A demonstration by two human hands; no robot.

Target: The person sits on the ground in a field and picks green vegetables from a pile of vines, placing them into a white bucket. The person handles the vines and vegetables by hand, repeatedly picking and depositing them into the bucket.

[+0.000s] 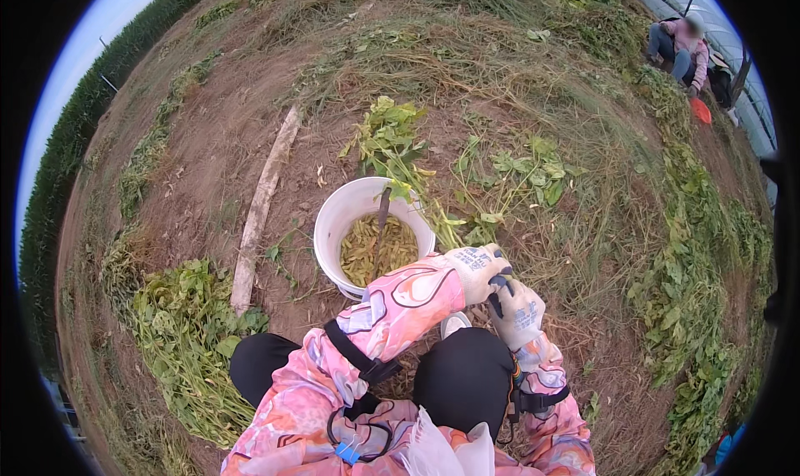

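Observation:
My left hand (478,273), in a white glove with dark fingertips, reaches across to the right, just beyond the rim of a white bucket (332,217). Its fingers are closed around the lower stems of a leafy green plant (390,138), which stretches away along the bucket's far right side. My right hand (517,313), gloved alike, meets it from below with fingers bent; whatever they pinch is hidden. Yellow-green pods (358,249) lie inside the bucket, and a thin brown stick (382,217) leans among them.
A pale wooden pole (265,205) lies left of the bucket. Pulled plants are heaped at the left (187,334) and in a row at the right (687,309). Loose leafy stems (533,172) lie beyond my hands. Another person (685,47) sits far right by a red container (700,110).

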